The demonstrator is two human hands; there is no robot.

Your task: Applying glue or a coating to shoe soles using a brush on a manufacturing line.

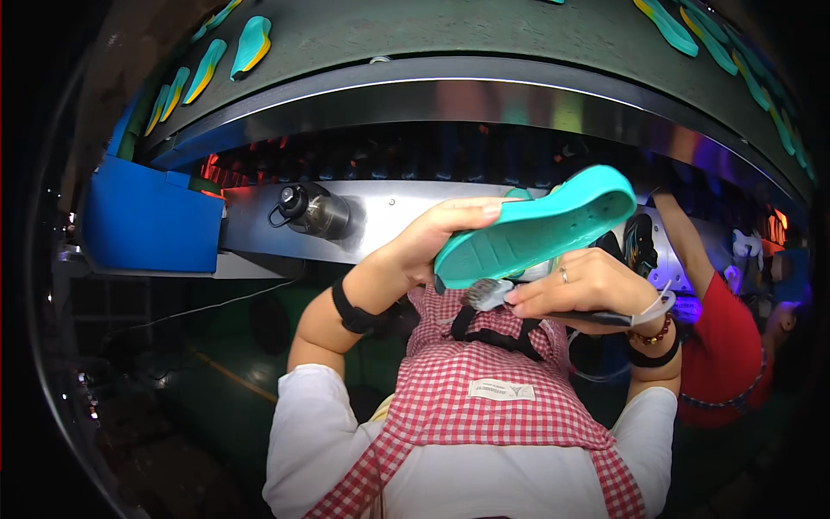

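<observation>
My left hand (443, 232) grips a teal shoe sole (538, 227) along its left part, thumb on the upper edge. The sole is tilted up to the right, and its hollow inner side with ribs and small holes shows. Below it, my right hand (590, 287) is closed around a brush (489, 295) with a pale head and dark bristles. Those bristles lie close under the sole's lower left edge; whether they touch it I cannot tell. A long dark handle runs back under my right wrist.
A metal ledge (380, 197) in front of me bears a dark bottle (313, 210). Beyond it runs a green conveyor belt (450, 30) with teal and yellow soles (252, 45). A blue box (151, 216) stands left. Close on the right, a red-sleeved co-worker (722, 346) reaches toward the line, near dark shoes (640, 242).
</observation>
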